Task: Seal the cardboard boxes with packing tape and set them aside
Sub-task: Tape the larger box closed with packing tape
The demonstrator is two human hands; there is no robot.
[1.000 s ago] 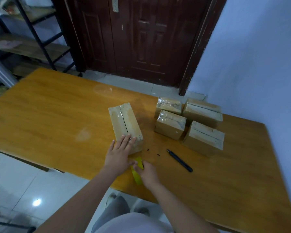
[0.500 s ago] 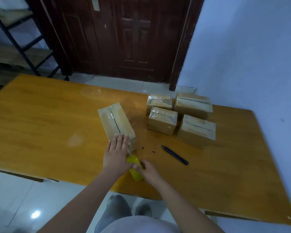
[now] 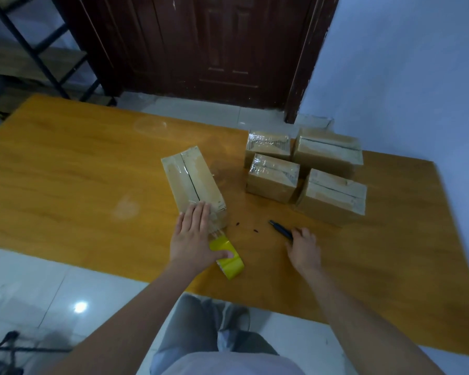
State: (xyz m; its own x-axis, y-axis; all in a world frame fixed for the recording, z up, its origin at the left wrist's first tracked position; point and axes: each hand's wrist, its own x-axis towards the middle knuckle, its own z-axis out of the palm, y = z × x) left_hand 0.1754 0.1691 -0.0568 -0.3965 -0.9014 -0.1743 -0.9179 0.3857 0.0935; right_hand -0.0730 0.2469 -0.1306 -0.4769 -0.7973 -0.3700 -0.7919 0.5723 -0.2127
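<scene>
A long cardboard box (image 3: pixel 192 177) lies on the orange table (image 3: pixel 79 171), clear tape running along its top seam. My left hand (image 3: pixel 192 239) presses flat on the box's near end, and its thumb touches a yellow tape roll (image 3: pixel 229 262) lying by the table's front edge. A strip of tape stretches from the roll up to the box. To the right, my right hand (image 3: pixel 303 250) curls its fingers over the near end of a black cutter (image 3: pixel 279 228) on the table.
Several taped boxes (image 3: pixel 272 177) stand grouped at the back right, near the wall. A dark wooden door (image 3: pixel 214 44) is beyond the table and a metal shelf rack (image 3: pixel 38 50) at the far left. Small dark specks lie near the cutter.
My right hand let go of the tape roll and moved right onto the black cutter. The left hand stays on the box end, its thumb now on the roll.
</scene>
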